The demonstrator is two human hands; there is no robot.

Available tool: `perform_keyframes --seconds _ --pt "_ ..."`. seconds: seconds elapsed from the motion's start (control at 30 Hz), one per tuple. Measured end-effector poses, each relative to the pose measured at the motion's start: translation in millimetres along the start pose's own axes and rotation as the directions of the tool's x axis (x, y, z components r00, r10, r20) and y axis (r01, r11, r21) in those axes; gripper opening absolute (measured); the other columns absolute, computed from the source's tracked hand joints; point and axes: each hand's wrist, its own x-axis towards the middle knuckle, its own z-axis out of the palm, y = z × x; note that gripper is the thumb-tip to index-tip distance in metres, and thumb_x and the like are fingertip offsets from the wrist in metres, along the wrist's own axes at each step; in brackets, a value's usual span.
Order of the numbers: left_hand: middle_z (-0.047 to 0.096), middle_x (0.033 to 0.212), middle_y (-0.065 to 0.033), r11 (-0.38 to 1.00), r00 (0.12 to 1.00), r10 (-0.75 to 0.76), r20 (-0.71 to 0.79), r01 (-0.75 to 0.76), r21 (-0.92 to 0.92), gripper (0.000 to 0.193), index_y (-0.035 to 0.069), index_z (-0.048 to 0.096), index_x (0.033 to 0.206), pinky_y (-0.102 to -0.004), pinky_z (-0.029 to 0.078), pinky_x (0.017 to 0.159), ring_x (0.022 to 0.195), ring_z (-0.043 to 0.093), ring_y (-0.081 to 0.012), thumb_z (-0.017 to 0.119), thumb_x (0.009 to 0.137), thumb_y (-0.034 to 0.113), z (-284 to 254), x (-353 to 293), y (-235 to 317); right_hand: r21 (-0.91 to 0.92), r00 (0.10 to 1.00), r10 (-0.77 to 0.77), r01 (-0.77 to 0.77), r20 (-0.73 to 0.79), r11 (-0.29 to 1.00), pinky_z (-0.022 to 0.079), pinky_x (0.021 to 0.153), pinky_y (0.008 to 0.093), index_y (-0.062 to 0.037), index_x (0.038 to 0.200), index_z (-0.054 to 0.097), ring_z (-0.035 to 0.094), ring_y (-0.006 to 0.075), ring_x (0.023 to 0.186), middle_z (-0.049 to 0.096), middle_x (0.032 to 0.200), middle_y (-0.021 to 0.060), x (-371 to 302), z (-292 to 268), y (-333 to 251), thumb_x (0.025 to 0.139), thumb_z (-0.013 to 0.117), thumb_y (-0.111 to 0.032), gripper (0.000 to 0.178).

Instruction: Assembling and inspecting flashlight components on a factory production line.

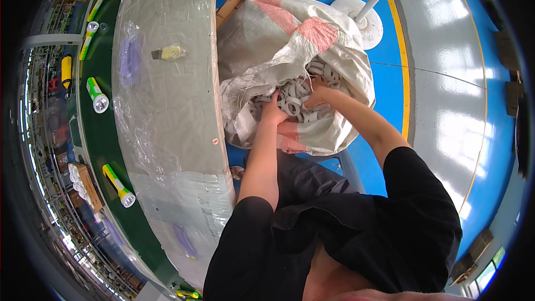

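Observation:
A large woven sack (340,134), off-white with pink bands, stands with its mouth open on the floor in front of me. Inside lies a heap of loose white rings (292,106), seemingly plastic. Both my hands reach in among them. My left hand (273,113) is at the near left of the heap, its fingers curled around some rings and partly buried. Facing it from the right, my right hand (321,93) also grips into the rings, with several fingertips hidden between them.
Left of the sack runs a workbench (184,95) covered in plastic film, with a small yellow-wrapped piece (170,52) on it. Beyond, a green conveyor belt (103,134) carries several flashlights (97,96). A white round pole base (368,22) stands behind the sack.

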Motion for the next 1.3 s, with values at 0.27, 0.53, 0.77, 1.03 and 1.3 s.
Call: perform_keyframes --seconds 0.27,0.53,0.77,1.03,1.3 --pt "0.05 0.13 -0.0293 0.996 0.997 -0.038 -0.069 0.043 0.078 0.093 0.024 0.033 0.147 -0.0463 0.046 0.098 0.114 0.055 -0.0464 0.076 0.068 0.049 13 -9 -48 0.376 0.985 -0.158 0.123 0.064 0.918 0.028 0.113 0.0496 -0.0264 0.143 0.04 0.021 0.0484 0.138 0.034 0.147 0.0226 -39 -16 -66 0.052 0.081 -0.05 0.103" --pt "0.045 0.128 -0.0338 0.999 0.977 0.022 -0.21 -0.028 -0.026 0.08 0.021 0.047 0.137 -0.0459 0.049 0.094 0.11 0.055 -0.0472 0.077 0.067 0.047 32 -9 -47 0.456 0.991 -0.136 0.114 0.015 0.883 0.027 0.114 0.0504 -0.0257 0.14 0.046 0.025 0.0518 0.135 0.02 0.15 0.0253 -16 33 -50 0.058 0.079 -0.053 0.092" --pt "0.064 0.107 -0.0196 0.937 0.818 0.261 -0.512 -0.343 -0.069 0.052 0.014 0.062 0.114 -0.044 0.05 0.088 0.104 0.059 -0.0413 0.078 0.066 0.025 30 -23 -46 0.549 0.965 -0.226 0.262 -0.134 0.794 0.031 0.111 0.0492 -0.0197 0.124 0.06 0.035 0.0482 0.13 0.04 0.137 0.0253 -33 14 -69 0.066 0.077 -0.043 0.064" --pt "0.065 0.108 -0.0186 0.848 0.867 0.326 -0.376 -0.444 -0.289 0.05 0.007 0.058 0.115 -0.0406 0.048 0.087 0.102 0.062 -0.0375 0.074 0.068 0.014 -7 -30 5 0.719 0.959 -0.191 0.283 -0.209 0.635 0.052 0.081 0.0338 -0.0086 0.111 0.066 0.067 0.0255 0.09 0.068 0.097 0.0126 -48 -17 -63 0.066 0.077 -0.02 0.047" --pt "0.062 0.105 -0.0239 0.907 0.868 0.304 -0.393 -0.389 -0.159 0.055 0.005 0.054 0.112 -0.0456 0.048 0.083 0.099 0.059 -0.0424 0.078 0.065 0.018 -8 -34 31 0.683 0.948 -0.115 0.296 -0.298 0.668 0.046 0.092 0.0355 -0.0071 0.108 0.065 0.058 0.0301 0.102 0.055 0.11 0.0164 -65 -38 -43 0.064 0.078 -0.016 0.047"
